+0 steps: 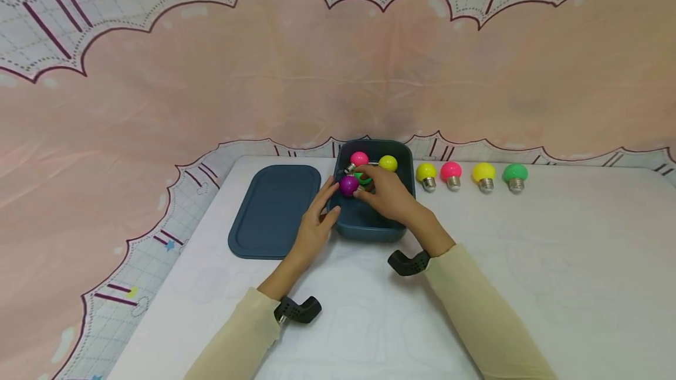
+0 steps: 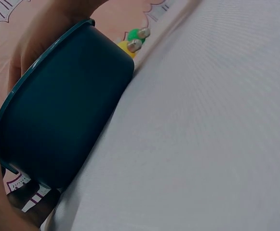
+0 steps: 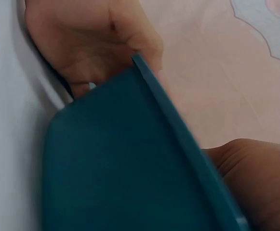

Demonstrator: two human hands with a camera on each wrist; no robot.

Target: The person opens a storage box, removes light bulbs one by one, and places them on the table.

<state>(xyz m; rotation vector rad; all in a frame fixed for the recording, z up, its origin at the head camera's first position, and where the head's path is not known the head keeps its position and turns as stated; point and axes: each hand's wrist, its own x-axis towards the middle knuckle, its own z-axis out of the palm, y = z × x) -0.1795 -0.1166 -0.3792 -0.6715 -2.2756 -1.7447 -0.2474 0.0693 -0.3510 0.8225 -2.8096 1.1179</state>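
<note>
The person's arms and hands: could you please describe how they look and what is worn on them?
The sleeves are long, plain and beige, ending near the wrists. At each wrist sits a black, curved device; no cable is visible. The left hand and the right hand are bare, without gloves.

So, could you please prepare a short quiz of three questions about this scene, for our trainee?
1. How many bulbs are on the table, to the right of the box?
2. True or false: the lid covers the box.
3. In the head view, which bulb is nearest to the thumb of the right hand? (a) yellow; (b) purple; (c) pink.

Key: 1. Four. 2. False; the lid lies on the table, left of the box. 3. (b), the purple bulb.
</note>
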